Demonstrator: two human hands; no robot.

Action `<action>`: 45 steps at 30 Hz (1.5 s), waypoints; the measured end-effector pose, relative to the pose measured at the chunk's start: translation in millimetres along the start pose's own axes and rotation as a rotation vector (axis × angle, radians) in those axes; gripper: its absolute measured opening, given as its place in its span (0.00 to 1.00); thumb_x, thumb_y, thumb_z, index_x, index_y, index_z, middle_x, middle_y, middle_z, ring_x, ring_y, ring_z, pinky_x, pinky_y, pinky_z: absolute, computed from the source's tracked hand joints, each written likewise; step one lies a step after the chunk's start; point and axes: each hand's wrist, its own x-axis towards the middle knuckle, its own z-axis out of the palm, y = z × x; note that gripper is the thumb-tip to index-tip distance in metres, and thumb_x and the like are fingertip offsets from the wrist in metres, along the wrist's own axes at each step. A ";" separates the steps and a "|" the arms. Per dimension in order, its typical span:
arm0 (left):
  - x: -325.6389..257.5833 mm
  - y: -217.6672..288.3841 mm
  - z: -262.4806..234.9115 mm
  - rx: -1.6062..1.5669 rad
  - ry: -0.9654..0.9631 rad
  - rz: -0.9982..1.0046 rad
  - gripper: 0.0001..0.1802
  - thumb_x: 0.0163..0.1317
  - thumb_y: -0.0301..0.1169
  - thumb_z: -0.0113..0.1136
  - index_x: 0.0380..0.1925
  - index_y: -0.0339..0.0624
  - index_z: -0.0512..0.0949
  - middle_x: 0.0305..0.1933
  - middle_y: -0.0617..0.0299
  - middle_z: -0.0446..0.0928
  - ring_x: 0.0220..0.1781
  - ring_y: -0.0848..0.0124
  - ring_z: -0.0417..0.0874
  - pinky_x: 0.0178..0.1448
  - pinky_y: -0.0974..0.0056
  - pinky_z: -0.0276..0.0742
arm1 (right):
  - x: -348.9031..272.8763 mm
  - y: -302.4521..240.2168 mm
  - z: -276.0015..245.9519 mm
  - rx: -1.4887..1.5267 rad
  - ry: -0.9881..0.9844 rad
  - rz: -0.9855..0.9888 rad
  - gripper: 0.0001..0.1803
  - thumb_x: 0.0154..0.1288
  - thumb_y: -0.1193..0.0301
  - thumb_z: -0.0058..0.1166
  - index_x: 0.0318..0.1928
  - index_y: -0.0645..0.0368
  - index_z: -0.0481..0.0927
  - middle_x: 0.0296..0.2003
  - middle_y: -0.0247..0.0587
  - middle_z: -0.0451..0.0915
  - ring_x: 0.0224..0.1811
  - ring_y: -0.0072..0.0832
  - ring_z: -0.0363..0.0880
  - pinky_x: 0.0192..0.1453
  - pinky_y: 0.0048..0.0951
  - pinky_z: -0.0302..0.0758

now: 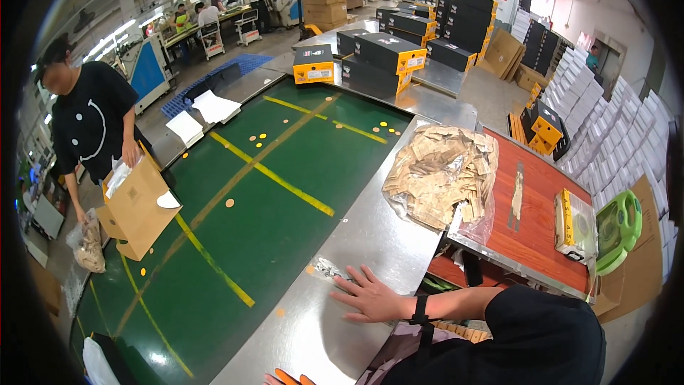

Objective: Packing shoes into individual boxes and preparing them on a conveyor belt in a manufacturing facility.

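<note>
The right hand (370,296) lies flat on the steel border (370,242) of the green conveyor belt (271,192), near its lower end, with the fingers spread wide and holding nothing. Its fingertips point toward a small crumpled clear wrapper (326,269) just beside them; whether they touch it is hard to make out. A black strap sits on the wrist, and a dark sleeve covers the rest of the arm. Of the left hand (288,379) only a small part with orange on it shows at the bottom edge, so I cannot tell if it is open or closed. Further along the steel border, at the corner of a red table (534,221), rests a clear bag of brown paper packets (442,175); the single packets blur together. Across the belt a co-worker in black holds a brown carton (135,210) at the belt's left edge, and the carton hides part of the body. Black and orange boxes (377,57) stand at the far end.
</note>
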 end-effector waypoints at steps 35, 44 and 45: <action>6.5 -6.7 6.1 -0.063 -0.032 -0.024 0.32 0.67 0.46 0.46 0.68 0.45 0.63 0.74 0.44 0.57 0.74 0.42 0.55 0.73 0.39 0.48 | 11.7 -3.9 -12.9 0.022 -0.139 0.025 0.32 0.68 0.46 0.46 0.66 0.48 0.67 0.68 0.51 0.58 0.70 0.60 0.51 0.68 0.67 0.54; 2.1 -8.8 11.1 -0.027 0.019 0.001 0.32 0.68 0.48 0.44 0.69 0.46 0.63 0.73 0.46 0.58 0.73 0.43 0.56 0.73 0.40 0.48 | 7.8 -2.9 -10.0 -0.002 -0.075 0.001 0.32 0.68 0.46 0.47 0.66 0.47 0.67 0.67 0.50 0.60 0.68 0.57 0.55 0.66 0.64 0.56; 1.6 -8.6 11.4 -0.024 0.028 0.001 0.32 0.68 0.48 0.44 0.69 0.46 0.63 0.73 0.46 0.58 0.73 0.43 0.56 0.73 0.40 0.48 | 7.4 -2.8 -8.8 0.000 -0.067 -0.002 0.32 0.68 0.46 0.47 0.66 0.47 0.67 0.67 0.50 0.60 0.68 0.57 0.55 0.66 0.64 0.56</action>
